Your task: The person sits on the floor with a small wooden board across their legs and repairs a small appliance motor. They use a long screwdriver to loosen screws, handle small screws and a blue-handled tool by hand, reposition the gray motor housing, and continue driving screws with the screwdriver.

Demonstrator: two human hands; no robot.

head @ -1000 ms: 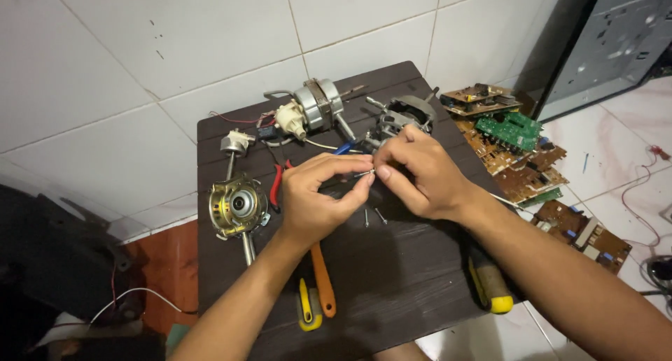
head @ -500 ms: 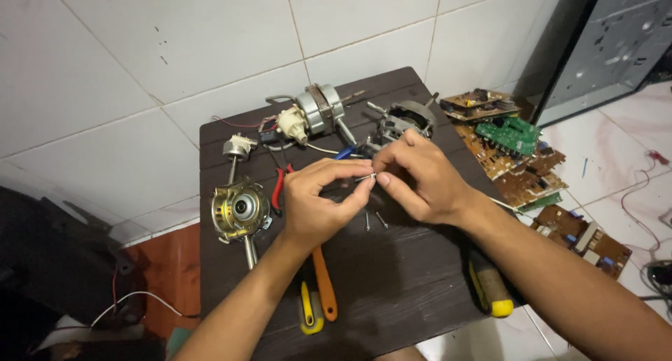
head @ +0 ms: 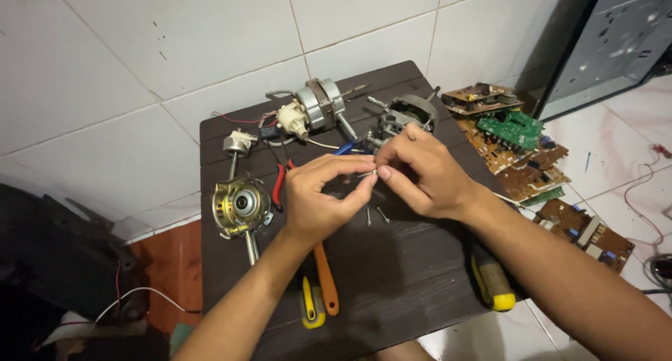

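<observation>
Both grips, left hand (head: 318, 200) and right hand (head: 420, 175), pinch one small screw (head: 369, 173) above the worktop (head: 420, 291) middle; it could slip, dropping among loose screws (head: 376, 215).

Little has been altered since a second ago. The left hand (head: 323, 201) and the right hand (head: 420, 172), which had been held with a small gap between their fingertips, have been brought together, so that their fingertips now meet on a small screw (head: 369, 173) above the dark table (head: 420, 277). Both hands have been kept over the table's middle, just in front of the grey motor (head: 407, 115).
</observation>
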